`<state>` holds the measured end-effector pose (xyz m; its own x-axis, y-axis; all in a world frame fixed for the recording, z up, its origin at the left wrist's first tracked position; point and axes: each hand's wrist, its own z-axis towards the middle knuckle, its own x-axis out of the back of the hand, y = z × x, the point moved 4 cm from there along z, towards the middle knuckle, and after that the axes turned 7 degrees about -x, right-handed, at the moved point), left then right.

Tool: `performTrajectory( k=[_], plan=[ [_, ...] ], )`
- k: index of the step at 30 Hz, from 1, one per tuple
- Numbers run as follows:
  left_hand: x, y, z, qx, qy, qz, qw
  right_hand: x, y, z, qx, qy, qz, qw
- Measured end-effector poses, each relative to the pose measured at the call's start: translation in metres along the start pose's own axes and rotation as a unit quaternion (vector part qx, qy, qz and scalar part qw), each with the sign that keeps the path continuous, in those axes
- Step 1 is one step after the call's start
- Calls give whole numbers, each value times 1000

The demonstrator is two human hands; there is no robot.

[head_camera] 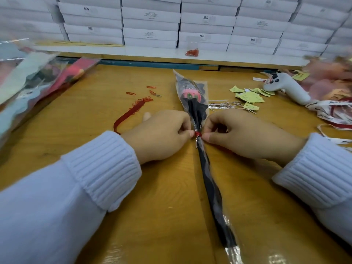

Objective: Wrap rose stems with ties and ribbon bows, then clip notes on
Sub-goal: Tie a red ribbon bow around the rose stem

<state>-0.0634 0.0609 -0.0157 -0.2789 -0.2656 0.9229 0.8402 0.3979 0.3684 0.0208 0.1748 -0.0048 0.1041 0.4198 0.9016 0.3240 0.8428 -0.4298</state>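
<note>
Head view is showing me the wrapped rose (190,94) lying lengthwise mid-table (167,189), bloom pointing away. I'm seeing the left hand (162,134) and right hand (247,135) both pinching the red ribbon (198,133) round its stem. Clips (142,101) are lying left, notes (249,97) right.

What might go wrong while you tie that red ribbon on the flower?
1. The left hand and right hand only pinch the red ribbon with fingertips at the thin stem. A slip could loosen the knot.
2. The ribbon's long tail lies beside the paper clips, so pulling it might drag them along.
3. Pulling too tight might crumple the clear wrap.
</note>
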Motion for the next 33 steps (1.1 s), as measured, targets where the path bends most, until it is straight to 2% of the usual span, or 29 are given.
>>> performTrajectory(
  k=[4,8,10,17,20,23,27,30,33],
  plan=[
    [9,-2,-1,-10,49,10,999,2,-2,-2,-8,1,30,1000],
    [12,2,3,-26,94,78,992,4,-5,0,-3,42,-46,998],
    [12,2,4,-42,103,91,990,2,-7,0,-2,43,-46,998],
    [7,-2,1,-37,69,-67,995,1,-3,-1,12,37,15,999],
    [9,-7,1,30,83,-108,990,0,-2,-2,12,32,41,999],
    [13,-16,0,109,61,-89,988,2,-1,-1,12,55,46,997],
    [17,-22,-1,167,39,-154,973,4,-2,-2,3,63,55,996],
    [18,-17,-5,137,43,-257,956,3,-2,-3,-2,49,66,997],
    [15,-9,-7,68,20,-391,918,2,-3,-3,1,39,79,996]
  ],
)
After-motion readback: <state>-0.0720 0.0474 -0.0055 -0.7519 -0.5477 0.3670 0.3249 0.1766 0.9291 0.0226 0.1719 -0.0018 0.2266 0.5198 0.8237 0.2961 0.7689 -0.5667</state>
